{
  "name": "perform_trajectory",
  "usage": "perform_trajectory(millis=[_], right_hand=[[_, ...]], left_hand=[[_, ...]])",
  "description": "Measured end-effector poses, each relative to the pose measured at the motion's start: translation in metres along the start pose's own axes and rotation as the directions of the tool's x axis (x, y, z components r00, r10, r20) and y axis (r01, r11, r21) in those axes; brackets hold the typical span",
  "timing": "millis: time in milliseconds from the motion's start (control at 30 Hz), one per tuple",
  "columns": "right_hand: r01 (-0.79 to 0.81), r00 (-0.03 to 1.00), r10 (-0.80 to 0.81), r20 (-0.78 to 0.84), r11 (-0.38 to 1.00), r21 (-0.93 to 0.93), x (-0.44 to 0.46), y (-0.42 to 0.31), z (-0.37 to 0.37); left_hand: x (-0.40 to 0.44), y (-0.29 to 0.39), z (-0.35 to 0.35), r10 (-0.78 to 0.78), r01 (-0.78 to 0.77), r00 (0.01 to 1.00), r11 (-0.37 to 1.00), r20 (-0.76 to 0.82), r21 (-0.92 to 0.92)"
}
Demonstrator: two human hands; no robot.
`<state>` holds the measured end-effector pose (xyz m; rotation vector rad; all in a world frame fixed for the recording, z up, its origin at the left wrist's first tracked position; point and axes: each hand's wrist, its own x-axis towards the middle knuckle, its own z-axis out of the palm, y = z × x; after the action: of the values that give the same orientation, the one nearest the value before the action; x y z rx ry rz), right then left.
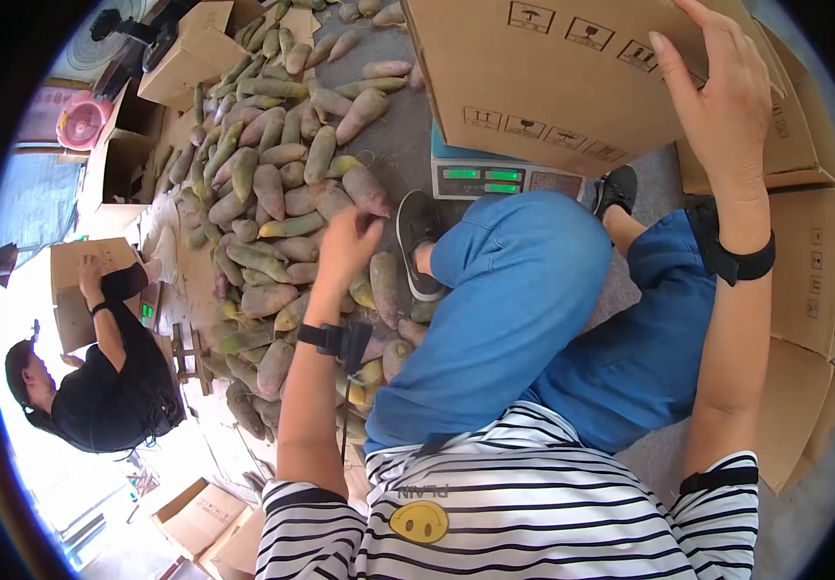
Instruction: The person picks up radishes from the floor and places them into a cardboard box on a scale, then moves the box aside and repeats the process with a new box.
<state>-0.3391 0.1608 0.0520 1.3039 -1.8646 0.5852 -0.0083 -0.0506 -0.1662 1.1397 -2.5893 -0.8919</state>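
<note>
My left hand [348, 249] is over the near edge of a big heap of radishes [273, 188]. Its fingers curve, the thumb stands apart, and I see nothing held between them. Just beyond the fingertips lies a thick pinkish radish [364, 187]; whether they touch is unclear. My right hand [729, 101] grips the upper edge of a large cardboard box [533, 72], thumb on the printed side. That box rests on a digital scale [448, 189] with lit green displays. The box's inside is hidden from me.
Stacked cardboard boxes [809, 261] line the right side. At the left, a person in black [113, 391] handles another carton [84, 266]. More open boxes [200, 48] stand behind the heap, near a fan [99, 43] and a pink basin [84, 120]. My legs are beside the scale.
</note>
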Motion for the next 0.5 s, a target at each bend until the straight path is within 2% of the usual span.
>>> perform_trajectory(millis=[33,67,133,167,233,367,467,500], right_hand=[[0.005,0.999,-0.002,0.050,0.998,-0.058,0.001,-0.002,-0.001],[0.009,0.998,-0.005,0.056,0.998,-0.055,0.002,-0.002,-0.003],[0.023,0.994,-0.022,0.110,1.000,-0.005,0.003,-0.001,-0.005],[0.028,0.993,-0.028,0.116,1.000,-0.004,0.001,0.004,-0.001],[-0.073,0.987,0.092,0.135,0.988,-0.136,-0.001,0.015,0.011],[-0.021,0.997,0.032,0.072,0.989,-0.146,0.001,0.011,0.015],[-0.070,0.995,0.079,0.059,0.987,-0.143,0.003,0.009,0.017],[-0.043,0.998,0.050,0.048,0.989,-0.138,0.003,0.012,0.018]], left_hand=[[-0.010,-0.033,0.018,-0.039,0.034,0.997,0.997,0.070,0.074],[-0.019,-0.051,0.033,-0.045,0.040,0.996,0.997,0.072,0.071],[-0.031,-0.077,0.056,-0.195,0.157,0.971,0.955,0.135,0.250],[-0.033,-0.089,0.069,-0.199,0.162,0.970,0.956,0.137,0.245],[-0.034,-0.105,0.091,-0.320,0.275,0.936,0.924,0.146,0.264],[-0.031,-0.115,0.124,-0.398,0.351,0.902,0.901,0.166,0.254],[-0.026,-0.120,0.141,-0.458,0.396,0.864,0.874,0.207,0.282],[-0.024,-0.121,0.143,-0.472,0.385,0.858,0.852,0.203,0.355]])
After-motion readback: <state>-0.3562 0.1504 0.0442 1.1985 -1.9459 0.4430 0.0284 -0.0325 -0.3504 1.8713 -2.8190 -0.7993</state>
